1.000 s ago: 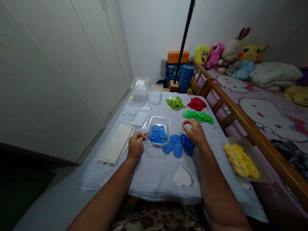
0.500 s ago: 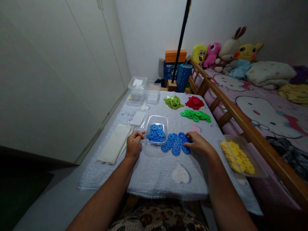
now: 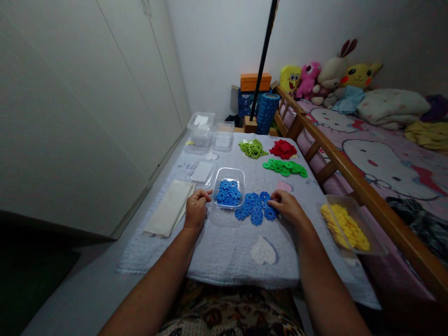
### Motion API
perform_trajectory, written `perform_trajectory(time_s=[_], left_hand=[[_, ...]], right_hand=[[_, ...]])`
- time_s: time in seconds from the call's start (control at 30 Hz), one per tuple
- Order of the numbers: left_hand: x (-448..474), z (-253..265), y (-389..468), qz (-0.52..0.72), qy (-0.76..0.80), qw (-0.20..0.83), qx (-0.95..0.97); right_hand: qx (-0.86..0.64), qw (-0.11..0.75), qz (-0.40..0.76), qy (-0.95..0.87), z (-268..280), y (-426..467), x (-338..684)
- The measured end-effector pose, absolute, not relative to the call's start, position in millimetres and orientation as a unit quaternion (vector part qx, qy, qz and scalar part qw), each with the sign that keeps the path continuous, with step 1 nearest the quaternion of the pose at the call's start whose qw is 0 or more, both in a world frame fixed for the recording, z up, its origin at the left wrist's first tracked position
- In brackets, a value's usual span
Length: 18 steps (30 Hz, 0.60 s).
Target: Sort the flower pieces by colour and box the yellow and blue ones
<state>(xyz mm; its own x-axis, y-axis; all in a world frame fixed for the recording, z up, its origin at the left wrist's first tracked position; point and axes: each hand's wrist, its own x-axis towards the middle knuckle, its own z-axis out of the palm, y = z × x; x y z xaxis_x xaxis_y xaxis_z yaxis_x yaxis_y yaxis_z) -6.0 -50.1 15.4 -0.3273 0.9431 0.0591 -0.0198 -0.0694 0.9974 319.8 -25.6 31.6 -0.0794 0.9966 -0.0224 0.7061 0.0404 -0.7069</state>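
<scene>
A clear plastic container [image 3: 228, 173] stands on the table with blue snowflake discs [image 3: 228, 192] in it. My left hand [image 3: 197, 208] is closed at its left side, with thumb and index finger on the edge. To the right of the container, more blue flower-shaped discs [image 3: 256, 217] lie spread and overlapping on the cloth. My right hand [image 3: 287, 205] is at the right end of this group, fingers pinched at a blue disc partly hidden by the fingertips.
Light green [image 3: 252, 149], red [image 3: 283, 149] and green discs [image 3: 285, 167] lie in piles farther back. A container of yellow discs [image 3: 346, 228] is at the right edge. Clear containers [image 3: 201, 126], a lid [image 3: 203, 172] and a folded cream cloth [image 3: 170, 210] are left. A wooden bed rail [image 3: 336, 165] borders the right.
My right hand has drawn slightly up and right off the blue discs, its fingertips closer together. The rightmost discs show more plainly. My left hand stays at the container.
</scene>
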Motion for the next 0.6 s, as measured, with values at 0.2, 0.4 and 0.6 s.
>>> perform_trajectory(time_s=[0.2,0.4,0.6], left_hand=[[-6.3,17.4,-50.9,0.597,0.556,0.394,0.423],[-6.1,18.8,-51.2,0.595,0.558,0.394,0.423],[-5.8,19.4,-51.4,0.596,0.558,0.394,0.423]], right_hand=[[-0.623,0.252,0.284,-0.683,31.4,-28.9,317.9],[-0.581,0.247,0.283,-0.722,29.2,-31.7,322.1],[-0.581,0.258,0.301,-0.711,28.4,-32.7,323.0]])
